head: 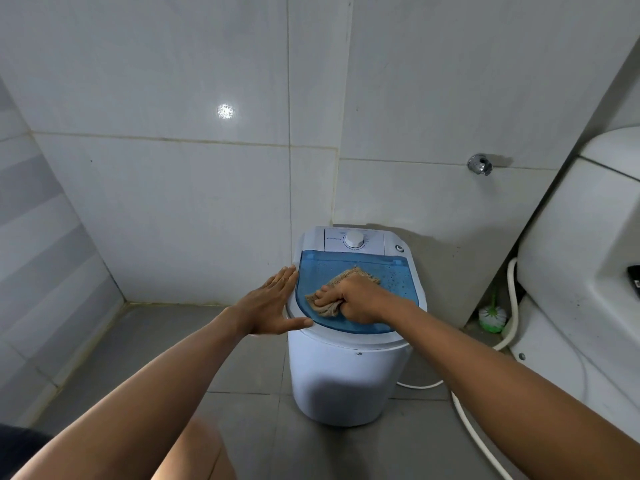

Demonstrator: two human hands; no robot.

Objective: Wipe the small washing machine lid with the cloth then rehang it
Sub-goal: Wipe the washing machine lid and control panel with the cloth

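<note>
A small white washing machine (343,375) stands on the grey floor against the tiled wall. Its see-through blue lid (398,282) is down and speckled with droplets. My right hand (353,301) grips a bunched tan cloth (341,284) and holds it against the front left part of the lid. My left hand (273,303) lies flat with straight fingers against the left rim of the machine, thumb along the front edge. A white dial (355,239) sits on the panel behind the lid.
A white toilet (581,258) fills the right side, close to the machine. A white hose (478,427) runs across the floor beside it. A green and white brush (491,317) stands in the gap. A chrome wall tap (479,164) sticks out above.
</note>
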